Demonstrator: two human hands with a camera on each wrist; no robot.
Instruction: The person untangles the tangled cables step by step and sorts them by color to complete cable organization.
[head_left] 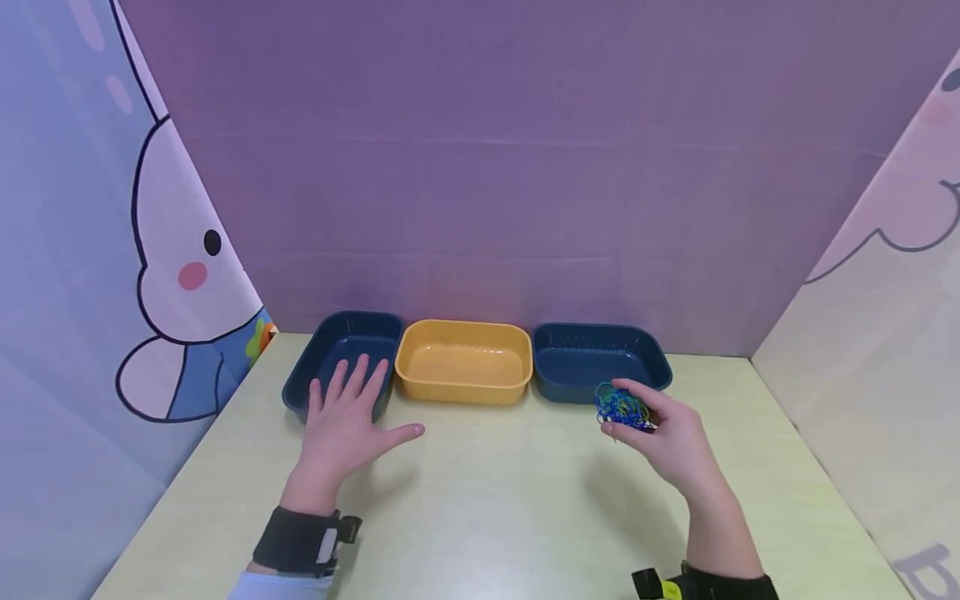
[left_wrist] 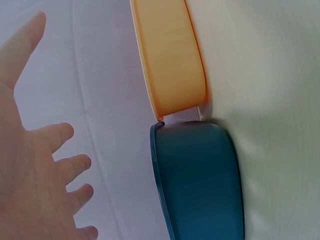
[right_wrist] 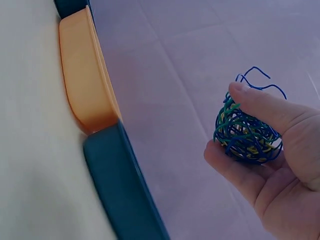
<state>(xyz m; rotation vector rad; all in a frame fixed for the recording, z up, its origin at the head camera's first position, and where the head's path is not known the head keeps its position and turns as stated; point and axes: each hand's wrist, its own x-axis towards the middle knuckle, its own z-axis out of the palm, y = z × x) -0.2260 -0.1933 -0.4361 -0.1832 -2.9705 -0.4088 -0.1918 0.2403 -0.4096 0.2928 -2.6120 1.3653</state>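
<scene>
Between the thumb and fingers of my right hand [head_left: 671,433] is a tangled ball of thin wire [right_wrist: 247,132], mostly blue with green and yellow strands. A few loose blue ends stick out past the thumb. The hand holds it above the table, in front of the right dark blue bin [head_left: 600,362]. My left hand [head_left: 345,425] is spread with straight fingers and holds nothing. In the head view it overlaps the near part of the left dark blue bin [head_left: 306,385]; the left wrist view shows it apart from that bin.
A yellow bin [head_left: 463,393] stands between the two blue ones, all in a row at the back of the pale table [head_left: 495,500]. Behind them rises a purple cloth wall [head_left: 480,183]. Printed panels flank the table on the left [head_left: 67,350] and right [head_left: 885,358].
</scene>
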